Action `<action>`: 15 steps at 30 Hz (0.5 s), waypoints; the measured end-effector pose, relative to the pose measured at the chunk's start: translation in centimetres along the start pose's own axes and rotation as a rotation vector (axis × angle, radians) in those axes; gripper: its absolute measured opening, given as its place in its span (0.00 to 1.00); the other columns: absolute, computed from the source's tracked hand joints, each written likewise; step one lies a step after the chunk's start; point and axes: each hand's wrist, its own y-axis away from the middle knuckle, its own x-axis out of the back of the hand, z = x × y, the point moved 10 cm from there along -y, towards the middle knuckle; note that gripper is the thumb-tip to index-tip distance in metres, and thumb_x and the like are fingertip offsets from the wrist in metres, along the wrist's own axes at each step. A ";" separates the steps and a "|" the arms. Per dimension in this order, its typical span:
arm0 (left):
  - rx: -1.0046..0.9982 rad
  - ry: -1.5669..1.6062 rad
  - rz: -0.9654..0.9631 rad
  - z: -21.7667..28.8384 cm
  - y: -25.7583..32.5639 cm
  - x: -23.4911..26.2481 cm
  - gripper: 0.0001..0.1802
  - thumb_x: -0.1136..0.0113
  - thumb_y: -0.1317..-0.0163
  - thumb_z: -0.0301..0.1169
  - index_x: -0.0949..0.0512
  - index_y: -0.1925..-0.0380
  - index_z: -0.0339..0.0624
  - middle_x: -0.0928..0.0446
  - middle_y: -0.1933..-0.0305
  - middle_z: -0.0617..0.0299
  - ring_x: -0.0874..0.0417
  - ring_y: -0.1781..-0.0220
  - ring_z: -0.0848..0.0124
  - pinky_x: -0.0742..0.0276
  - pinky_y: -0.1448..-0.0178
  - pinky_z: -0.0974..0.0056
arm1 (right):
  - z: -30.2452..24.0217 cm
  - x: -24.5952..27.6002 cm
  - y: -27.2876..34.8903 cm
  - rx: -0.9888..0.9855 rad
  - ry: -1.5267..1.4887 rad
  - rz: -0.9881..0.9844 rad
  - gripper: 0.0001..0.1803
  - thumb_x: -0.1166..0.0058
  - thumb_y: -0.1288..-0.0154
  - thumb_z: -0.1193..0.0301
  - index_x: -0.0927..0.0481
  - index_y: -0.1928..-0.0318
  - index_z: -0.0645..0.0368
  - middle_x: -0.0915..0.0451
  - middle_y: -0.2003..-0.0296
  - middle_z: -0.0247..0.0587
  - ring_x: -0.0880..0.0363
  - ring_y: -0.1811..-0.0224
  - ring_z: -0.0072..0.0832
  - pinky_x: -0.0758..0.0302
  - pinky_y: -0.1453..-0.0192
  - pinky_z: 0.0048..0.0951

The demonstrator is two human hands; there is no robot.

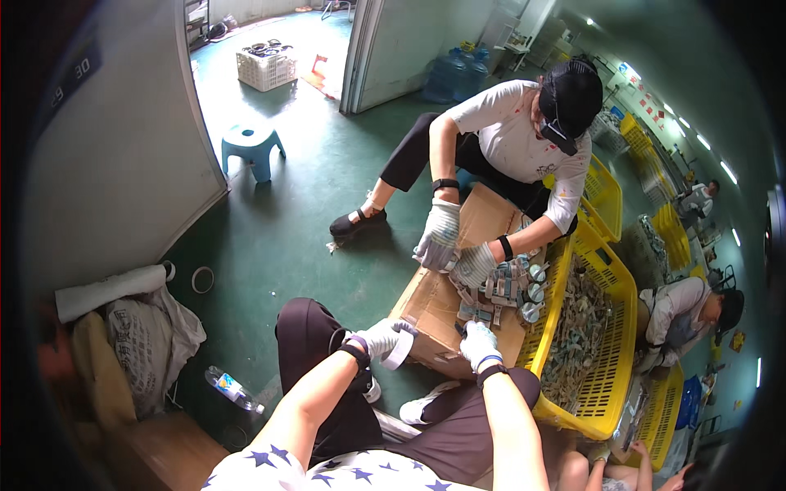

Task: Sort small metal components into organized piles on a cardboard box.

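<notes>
My left hand (377, 336), in a pale knit glove, is closed on a roll of white tape (399, 350) beside the near left corner of a cardboard box (430, 307). My right hand (480, 345), also gloved, is closed at the box's near edge. A small dark tip shows at its fingers; what it belongs to I cannot make out. Just beyond it, small grey and silver parts (508, 286) lie heaped on the box. Across from me a person's gloved hands (456, 250) work over the box, close together beside the heap; their fingers partly hide what they touch.
A yellow crate (624, 315) full of small scrap-like pieces stands right of the box. A blue stool (250, 147) is by the doorway. A loose ring (202, 280), a plastic bottle (233, 388) and white sacks (143, 352) lie at left. Other people sit at right.
</notes>
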 end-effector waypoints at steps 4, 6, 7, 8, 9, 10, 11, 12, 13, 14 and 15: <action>-0.011 -0.022 -0.017 0.5 0.2 -0.4 0.12 0.34 0.43 0.30 0.21 0.59 0.45 0.23 0.66 0.71 0.26 0.65 0.78 0.26 0.60 0.68 | -0.1 0.5 0.3 -0.003 -0.002 0.011 0.16 0.46 0.44 0.69 0.23 0.53 0.57 0.22 0.53 0.53 0.22 0.49 0.48 0.26 0.45 0.45; -0.017 -0.038 -0.007 0.2 -0.1 -0.1 0.12 0.35 0.44 0.29 0.20 0.59 0.44 0.23 0.65 0.69 0.25 0.64 0.76 0.26 0.59 0.67 | -0.4 0.7 0.6 -0.013 0.021 -0.038 0.20 0.46 0.44 0.69 0.25 0.50 0.57 0.24 0.51 0.53 0.22 0.49 0.47 0.25 0.46 0.44; -0.020 -0.055 0.003 0.0 -0.2 0.0 0.13 0.35 0.45 0.29 0.19 0.58 0.44 0.22 0.64 0.67 0.24 0.63 0.75 0.25 0.57 0.66 | -0.7 0.9 0.8 -0.010 0.021 -0.035 0.20 0.46 0.44 0.69 0.25 0.50 0.57 0.24 0.51 0.53 0.22 0.49 0.47 0.25 0.46 0.44; -0.023 -0.056 0.005 -0.2 -0.3 0.2 0.13 0.35 0.45 0.29 0.19 0.58 0.44 0.22 0.64 0.67 0.24 0.63 0.75 0.25 0.57 0.66 | -0.9 1.1 1.1 -0.017 0.036 -0.025 0.20 0.46 0.44 0.69 0.25 0.49 0.57 0.24 0.50 0.52 0.23 0.48 0.47 0.25 0.45 0.44; -0.039 -0.051 -0.001 -0.2 -0.3 0.2 0.13 0.36 0.45 0.29 0.19 0.58 0.44 0.22 0.65 0.67 0.24 0.63 0.75 0.25 0.57 0.66 | -1.1 1.2 1.2 -0.022 0.050 -0.014 0.20 0.47 0.43 0.68 0.25 0.49 0.57 0.24 0.50 0.52 0.23 0.48 0.46 0.26 0.44 0.44; -0.054 -0.047 -0.009 -0.1 -0.3 0.1 0.12 0.36 0.45 0.29 0.19 0.58 0.44 0.22 0.65 0.67 0.24 0.63 0.75 0.25 0.57 0.66 | -0.9 1.0 1.2 -0.037 0.071 -0.020 0.20 0.47 0.42 0.66 0.25 0.49 0.57 0.25 0.49 0.51 0.24 0.46 0.44 0.26 0.44 0.43; -0.055 -0.048 -0.009 0.0 -0.3 0.1 0.12 0.36 0.45 0.29 0.19 0.58 0.44 0.22 0.65 0.67 0.24 0.63 0.75 0.25 0.57 0.66 | -0.8 0.8 1.2 -0.037 0.070 -0.018 0.20 0.47 0.42 0.66 0.25 0.49 0.57 0.25 0.49 0.51 0.24 0.46 0.44 0.26 0.44 0.43; -0.050 -0.047 -0.010 0.0 -0.3 0.1 0.12 0.36 0.44 0.29 0.19 0.58 0.44 0.22 0.65 0.67 0.24 0.63 0.75 0.25 0.58 0.66 | -0.8 0.7 1.2 -0.036 0.071 -0.005 0.19 0.47 0.42 0.66 0.25 0.49 0.57 0.25 0.49 0.50 0.24 0.46 0.44 0.26 0.44 0.43; -0.045 -0.045 -0.012 0.0 -0.3 0.0 0.12 0.36 0.44 0.29 0.19 0.58 0.44 0.22 0.65 0.67 0.24 0.63 0.75 0.25 0.58 0.66 | -0.6 0.6 1.2 -0.035 0.073 0.009 0.19 0.46 0.41 0.66 0.25 0.50 0.56 0.25 0.49 0.50 0.24 0.46 0.43 0.26 0.44 0.43; -0.047 -0.045 -0.012 0.1 -0.3 -0.1 0.12 0.36 0.44 0.29 0.19 0.58 0.44 0.22 0.65 0.67 0.24 0.63 0.75 0.25 0.58 0.66 | -0.5 0.2 1.2 -0.035 0.074 0.010 0.19 0.46 0.41 0.66 0.25 0.50 0.56 0.25 0.49 0.50 0.24 0.46 0.43 0.26 0.44 0.43; -0.032 -0.031 -0.021 0.1 -0.2 -0.3 0.12 0.36 0.44 0.29 0.20 0.58 0.44 0.23 0.65 0.69 0.25 0.64 0.77 0.25 0.59 0.67 | -0.3 0.1 1.2 -0.029 0.072 0.043 0.18 0.46 0.41 0.66 0.25 0.50 0.56 0.25 0.50 0.50 0.24 0.47 0.43 0.26 0.45 0.43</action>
